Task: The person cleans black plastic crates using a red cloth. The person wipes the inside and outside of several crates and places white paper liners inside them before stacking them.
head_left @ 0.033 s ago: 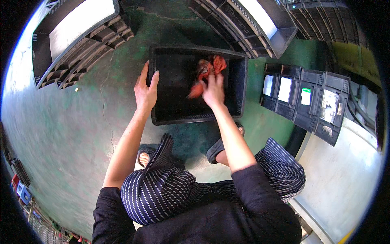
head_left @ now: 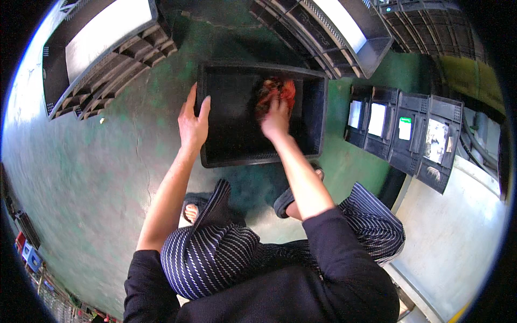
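A black plastic crate point(head_left: 231, 161) lies on the floor in front of my feet, its open top toward me. My left hand point(head_left: 193, 125) holds the crate's left wall, the thumb over the rim and the fingers along the outside. Inside the crate my right hand point(head_left: 277, 119) presses a crumpled red and dark patterned rag point(head_left: 284, 90) against the bottom, right of the middle. Motion blurs this hand, and it covers the rag's lower part.
Black crates with white inner surfaces stand at the far left point(head_left: 110, 70) and far right point(head_left: 323, 40). On the right is a row of black crates with labels point(head_left: 414, 129), next to a pale panel point(head_left: 452, 231). Blue and red items point(head_left: 32, 257) lie at the left edge.
My right hand has shifted slightly left inside the crate. The rag is now bunched under it, without the loose end at the lower left. My left hand holds its place.
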`<state>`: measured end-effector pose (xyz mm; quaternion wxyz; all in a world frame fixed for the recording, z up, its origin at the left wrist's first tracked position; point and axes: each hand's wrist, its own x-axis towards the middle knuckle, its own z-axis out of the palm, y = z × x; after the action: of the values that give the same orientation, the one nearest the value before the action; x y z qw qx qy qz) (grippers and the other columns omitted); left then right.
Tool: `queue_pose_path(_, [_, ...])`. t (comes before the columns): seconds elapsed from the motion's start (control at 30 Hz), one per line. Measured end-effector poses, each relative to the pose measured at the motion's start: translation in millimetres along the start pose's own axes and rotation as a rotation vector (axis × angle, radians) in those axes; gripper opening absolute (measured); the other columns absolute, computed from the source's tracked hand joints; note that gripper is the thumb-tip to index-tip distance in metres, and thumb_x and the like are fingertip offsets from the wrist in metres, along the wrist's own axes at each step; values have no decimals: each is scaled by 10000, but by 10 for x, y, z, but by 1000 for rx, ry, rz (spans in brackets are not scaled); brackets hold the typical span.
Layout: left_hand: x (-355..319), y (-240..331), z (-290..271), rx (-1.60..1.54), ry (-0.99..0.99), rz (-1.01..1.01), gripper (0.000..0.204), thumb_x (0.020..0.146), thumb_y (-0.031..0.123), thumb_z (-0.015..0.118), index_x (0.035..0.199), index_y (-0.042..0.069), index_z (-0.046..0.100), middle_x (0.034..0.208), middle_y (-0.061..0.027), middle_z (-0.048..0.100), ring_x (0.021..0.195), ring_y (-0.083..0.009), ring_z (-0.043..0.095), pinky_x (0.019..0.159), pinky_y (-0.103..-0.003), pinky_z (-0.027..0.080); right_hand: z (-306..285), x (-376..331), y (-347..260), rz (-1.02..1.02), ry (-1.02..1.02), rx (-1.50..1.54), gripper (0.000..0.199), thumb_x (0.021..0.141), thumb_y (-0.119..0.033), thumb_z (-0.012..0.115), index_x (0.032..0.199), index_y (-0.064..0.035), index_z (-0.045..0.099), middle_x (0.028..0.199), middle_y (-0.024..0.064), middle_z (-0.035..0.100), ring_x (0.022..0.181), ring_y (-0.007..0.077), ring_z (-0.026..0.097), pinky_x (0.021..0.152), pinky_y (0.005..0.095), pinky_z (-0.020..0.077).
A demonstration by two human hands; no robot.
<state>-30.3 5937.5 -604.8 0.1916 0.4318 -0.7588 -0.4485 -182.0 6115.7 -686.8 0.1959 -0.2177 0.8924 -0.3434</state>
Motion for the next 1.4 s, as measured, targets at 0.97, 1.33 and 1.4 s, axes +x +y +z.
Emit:
queue_pose_path(0.97, [21, 100, -74, -68, -29, -68, 440, 874, 232, 568, 1285, 89, 506, 1195, -218, 563, 1103, -338, 550, 934, -369, 414, 592, -455, -486, -591, -283, -208, 276, 876, -190, 460, 1021, -63, 657, 986, 203, 647, 882, 339, 646, 790, 448, 516])
queue_pose_path(1.33, [47, 1004, -347, -210, -267, 222, 739, 815, 186, 662, 1425, 109, 252, 1410, -198, 286, 1295, -323, 312, 1051, -422, 290, -1489, 369, -1725, -403, -740, -172, 553, 751, -469, 652, 1090, -52, 519, 965, 215, 641, 899, 374, 627, 790, 441, 508])
queue_pose_path(1.4, [29, 1362, -427, -537, -337, 256, 696, 816, 121, 649, 1403, 64, 280, 1381, -129, 349, 1281, -221, 337, 1061, -359, 276, -1865, 327, -2285, -704, -808, -122, 624, 782, -477, 613, 1229, -60, 489, 1002, 240, 625, 928, 372, 617, 834, 441, 489])
